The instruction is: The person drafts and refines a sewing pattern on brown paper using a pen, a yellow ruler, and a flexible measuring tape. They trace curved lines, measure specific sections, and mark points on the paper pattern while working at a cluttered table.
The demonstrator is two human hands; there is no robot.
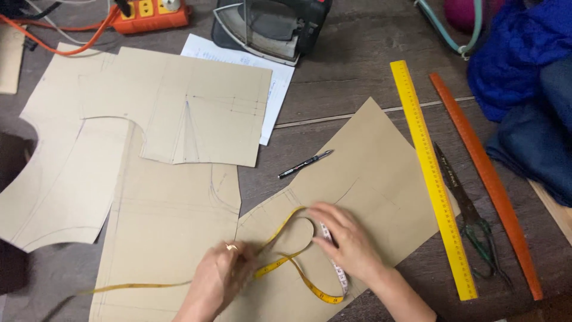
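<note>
Down at the bottom centre, the left hand (217, 280) pinches the yellow tape measure (292, 262) while the right hand (348, 238), fingers flat and together, presses it along the curved edge of the tan pattern piece (369, 173). Looks mid-measure; pen (305, 164) and scissors (473, 220) lie untouched.

Left hand (219, 279) pinches a yellow flexible measuring tape (292, 262) against a tan kraft-paper pattern piece (381, 179); right hand (345, 235) presses the tape's looped curve flat on the same piece. A black pen (305, 164) lies just above; a long yellow ruler (434, 179), dark-handled scissors (471, 217) and an orange straightedge (485, 179) lie to the right on the dark wooden table (351, 65).
</note>
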